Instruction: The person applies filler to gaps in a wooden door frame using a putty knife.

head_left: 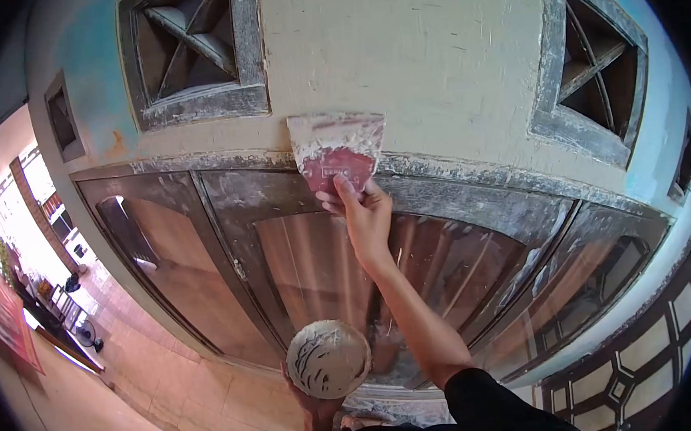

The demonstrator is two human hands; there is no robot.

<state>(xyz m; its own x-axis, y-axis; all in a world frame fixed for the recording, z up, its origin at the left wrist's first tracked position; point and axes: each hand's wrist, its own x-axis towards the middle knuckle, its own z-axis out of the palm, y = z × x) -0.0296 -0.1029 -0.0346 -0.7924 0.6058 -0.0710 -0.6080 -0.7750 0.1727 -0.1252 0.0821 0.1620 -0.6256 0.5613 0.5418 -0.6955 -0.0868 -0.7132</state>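
Observation:
My right hand [361,210] is raised in front of the wall, its fingers closed round the lower end of a red scraper [340,166]. Pale paste coats the scraper's wide blade, whose upper edge lies at the cream wall [398,52], just above the worn wooden window frame. Low in the view, my left hand [318,401] holds a round bowl [328,359] from below. Pale paste with dark streaks shows inside the bowl. Most of the left hand's fingers are hidden beneath it.
Square vents with crossed slats [189,46] [596,70] flank the wall patch. Below runs a row of glazed wooden windows [308,258]. At the left, beyond a tiled floor [182,395], stand a fan [86,333] and a chair. A patterned dark grille [622,388] is at the lower right.

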